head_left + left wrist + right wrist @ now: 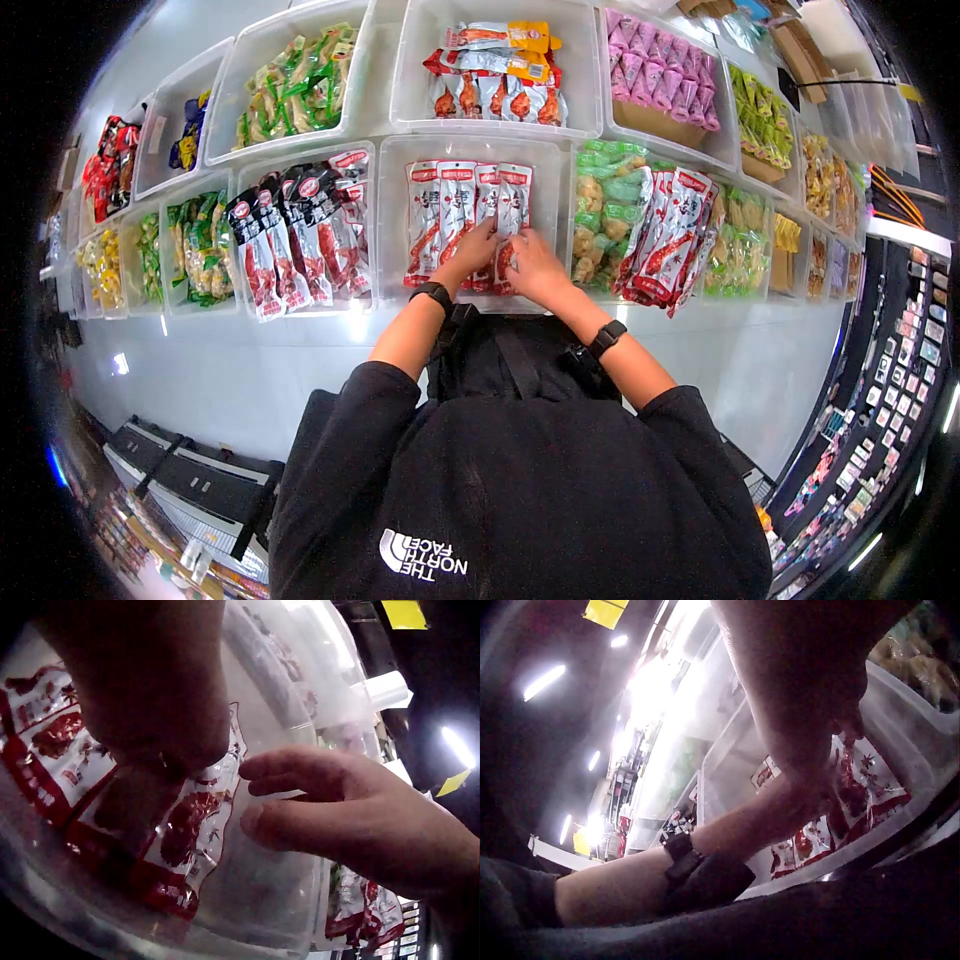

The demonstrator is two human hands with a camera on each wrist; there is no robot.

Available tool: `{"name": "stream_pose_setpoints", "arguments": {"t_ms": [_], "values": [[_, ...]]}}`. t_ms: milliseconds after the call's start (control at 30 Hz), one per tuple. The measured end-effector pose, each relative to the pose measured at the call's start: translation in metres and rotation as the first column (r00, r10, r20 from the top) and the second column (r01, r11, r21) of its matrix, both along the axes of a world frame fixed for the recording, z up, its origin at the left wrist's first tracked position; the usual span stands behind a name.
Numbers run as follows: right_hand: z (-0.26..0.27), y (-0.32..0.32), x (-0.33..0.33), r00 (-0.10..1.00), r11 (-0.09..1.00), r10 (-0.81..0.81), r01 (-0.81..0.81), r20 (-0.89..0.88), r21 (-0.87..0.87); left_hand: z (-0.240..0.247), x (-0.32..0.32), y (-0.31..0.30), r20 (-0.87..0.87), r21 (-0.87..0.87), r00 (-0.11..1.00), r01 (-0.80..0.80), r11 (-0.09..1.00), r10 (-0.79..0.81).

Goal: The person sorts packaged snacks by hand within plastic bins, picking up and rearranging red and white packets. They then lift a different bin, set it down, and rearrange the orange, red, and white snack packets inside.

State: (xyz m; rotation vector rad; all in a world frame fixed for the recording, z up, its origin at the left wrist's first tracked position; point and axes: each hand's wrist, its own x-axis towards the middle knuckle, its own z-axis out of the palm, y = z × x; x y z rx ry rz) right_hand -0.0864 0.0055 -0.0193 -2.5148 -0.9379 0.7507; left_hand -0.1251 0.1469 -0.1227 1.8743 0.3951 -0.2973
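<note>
A row of red-and-white snack packets (457,205) lies in the middle clear plastic bin (393,225). My left hand (472,252) reaches down over the packets right of the row's middle; in the left wrist view it is dark and covers part of them, its fingertips hidden. At the rightmost packet (514,190) is my right hand (535,268), with its fingertips right at the packet's side edge. The left wrist view shows the right hand (337,810) with thumb and fingers apart, nothing plainly between them. Both hands work close together inside the bin.
Left of this bin stand black-and-red packets (305,235); on its right are green-bagged snacks (605,190) with red-and-white packets (672,240) over them. Behind, another bin holds orange-and-red packets (500,85), beside pink packets (660,65). The bins' raised walls surround the hands.
</note>
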Motion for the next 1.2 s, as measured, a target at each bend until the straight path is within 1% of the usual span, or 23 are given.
{"name": "stream_pose_setpoints", "arguments": {"t_ms": [67,100,167,200,300,400,467,500,533,600,633,700,767,833,900,933,967,1000,1067,1100,1133,1167,1200], "values": [[0.0,0.003,0.0,0.996,0.995,0.053,-0.058,-0.067,-0.085,0.002,0.0,-0.004,0.014,0.012,0.999,-0.039,0.999,0.039],[-0.007,0.005,0.0,0.997,0.995,0.042,-0.048,-0.069,-0.088,0.004,0.001,-0.003,0.012,0.009,1.0,-0.029,1.0,0.029],[-0.024,0.008,-0.003,0.988,0.992,0.05,-0.066,-0.146,-0.109,0.005,0.002,-0.002,-0.063,0.222,0.997,0.046,0.974,-0.033],[-0.024,0.01,-0.007,0.988,0.992,0.043,-0.06,-0.149,-0.109,0.002,0.002,-0.002,0.036,0.306,0.999,0.022,0.952,-0.035],[-0.03,0.012,-0.015,0.994,0.995,0.007,-0.017,-0.111,-0.093,-0.002,0.002,-0.005,-0.003,0.364,0.998,0.056,0.93,-0.059],[-0.046,0.009,-0.017,0.999,0.996,0.021,-0.025,-0.05,-0.084,0.008,0.004,0.0,-0.017,0.377,0.992,0.122,0.918,-0.125],[-0.031,0.011,-0.011,0.981,0.984,-0.007,-0.027,-0.195,-0.173,0.019,0.001,0.002,-0.072,0.375,0.989,0.146,0.916,-0.128],[-0.029,0.01,-0.012,0.98,0.985,-0.006,-0.029,-0.198,-0.17,0.022,-0.002,0.004,-0.124,0.373,0.984,0.164,0.913,-0.126],[-0.028,0.009,-0.013,0.984,0.987,-0.001,-0.027,-0.18,-0.156,0.009,-0.009,0.003,-0.126,0.377,0.984,0.163,0.912,-0.124],[-0.03,0.011,-0.012,0.987,0.992,0.014,-0.034,-0.163,-0.123,-0.017,-0.026,0.009,-0.02,0.473,0.894,0.402,0.784,-0.447],[-0.033,0.011,-0.012,0.989,0.991,-0.001,-0.02,-0.148,-0.135,-0.003,-0.03,0.012,-0.033,0.484,0.9,0.396,0.781,-0.435],[-0.036,0.013,-0.011,0.991,0.991,0.007,-0.025,-0.136,-0.131,0.022,-0.029,0.005,-0.257,0.457,0.827,0.56,0.691,-0.5],[-0.035,0.012,-0.009,0.979,0.991,-0.044,0.016,-0.201,-0.136,0.019,-0.025,-0.001,-0.298,0.475,0.824,0.566,0.674,-0.482],[-0.033,0.011,-0.009,0.988,0.988,-0.02,-0.004,-0.155,-0.157,0.02,-0.028,0.001,-0.331,0.485,0.818,0.576,0.658,-0.471],[-0.032,0.013,-0.005,0.978,0.985,-0.08,0.047,-0.195,-0.166,0.023,-0.031,0.005,-0.236,0.488,0.843,0.533,0.691,-0.484],[-0.031,0.015,-0.005,0.989,0.982,-0.069,0.043,-0.135,-0.185,0.034,-0.033,0.009,-0.235,0.494,0.848,0.525,0.693,-0.475],[-0.029,0.016,-0.003,0.989,0.983,-0.06,0.035,-0.132,-0.179,0.047,-0.038,0.015,-0.159,0.495,0.921,0.385,0.779,-0.355],[-0.02,0.019,0.001,0.986,0.997,-0.043,0.031,-0.163,-0.072,0.063,-0.041,0.023,-0.084,0.483,0.971,0.236,0.843,-0.224],[-0.011,0.025,0.003,0.984,0.988,-0.018,0.044,-0.178,0.145,0.093,-0.047,0.048,-0.042,0.454,0.992,-0.086,0.887,0.118],[-0.006,0.031,0.004,0.985,0.988,-0.014,0.04,-0.174,0.15,0.104,-0.056,0.067,0.129,0.479,0.949,-0.314,0.819,0.288],[0.002,0.037,0.005,0.984,0.987,0.018,0.012,-0.179,0.163,0.11,-0.068,0.087,0.298,0.462,0.85,-0.526,0.714,0.434],[0.006,0.042,0.005,0.981,0.984,0.05,-0.017,-0.185,0.175,0.11,-0.078,0.113,0.373,0.501,0.78,-0.625,0.598,0.502],[0.0,0.046,0.004,0.982,0.984,0.055,-0.022,-0.181,0.177,0.108,-0.088,0.134,0.464,0.432,0.662,-0.749,0.502,0.588]]}}
